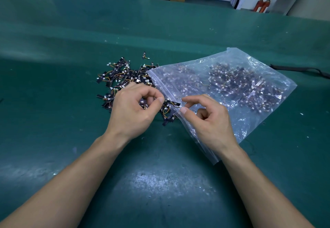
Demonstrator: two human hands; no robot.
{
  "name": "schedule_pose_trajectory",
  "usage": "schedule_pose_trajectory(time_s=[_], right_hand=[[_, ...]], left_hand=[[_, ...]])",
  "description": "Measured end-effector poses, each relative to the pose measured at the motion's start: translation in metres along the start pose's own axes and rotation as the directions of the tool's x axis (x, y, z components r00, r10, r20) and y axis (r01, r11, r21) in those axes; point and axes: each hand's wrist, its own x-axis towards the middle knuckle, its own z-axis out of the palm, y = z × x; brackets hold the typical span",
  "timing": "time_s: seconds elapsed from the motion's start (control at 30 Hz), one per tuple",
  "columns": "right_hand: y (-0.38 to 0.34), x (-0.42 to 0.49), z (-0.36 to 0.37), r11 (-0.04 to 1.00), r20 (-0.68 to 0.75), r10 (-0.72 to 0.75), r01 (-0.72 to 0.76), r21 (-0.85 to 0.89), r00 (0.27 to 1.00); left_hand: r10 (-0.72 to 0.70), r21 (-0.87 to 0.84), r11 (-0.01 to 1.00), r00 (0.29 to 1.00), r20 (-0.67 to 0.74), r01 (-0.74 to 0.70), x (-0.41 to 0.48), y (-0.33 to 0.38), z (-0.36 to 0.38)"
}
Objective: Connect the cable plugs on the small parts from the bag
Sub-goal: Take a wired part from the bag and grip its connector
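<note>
Pinching a small black part (172, 103) at one end with the left hand (133, 109), remaining fingers curled in. Nipping its white plug end between thumb and forefinger of the right hand (208, 120). Held just over the mouth of the clear bag (232, 84), itself packed with more, right beside the loose pile of parts (123, 77) on the green worktop (71, 138).

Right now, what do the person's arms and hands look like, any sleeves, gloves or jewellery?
The left hand and right hand are bare: no gloves, no rings visible, nails short. The left forearm and right forearm are uncovered to the frame edge, with no sleeve, watch or bracelet in view.
</note>
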Motion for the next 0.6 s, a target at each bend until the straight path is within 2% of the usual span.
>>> schedule_pose_trajectory(time_s=[0.2,0.47,0.6], right_hand=[[-0.0001,0.0009,0.001,0.999,0.03,0.031,-0.032,0.022,0.999],[-0.0012,0.001,0.0025,0.987,0.034,0.09,-0.094,0.127,0.995],[-0.003,0.002,0.0005,0.974,0.032,0.12,-0.124,0.19,0.992]], left_hand=[[-0.141,-0.192,0.969,0.987,0.078,0.154,-0.003,0.0013,0.0065],[-0.105,-0.212,0.967,0.978,0.183,0.143,-0.0033,-0.0027,0.0075],[-0.141,-0.203,0.963,0.973,0.181,0.177,-0.0042,-0.0037,0.0088]])
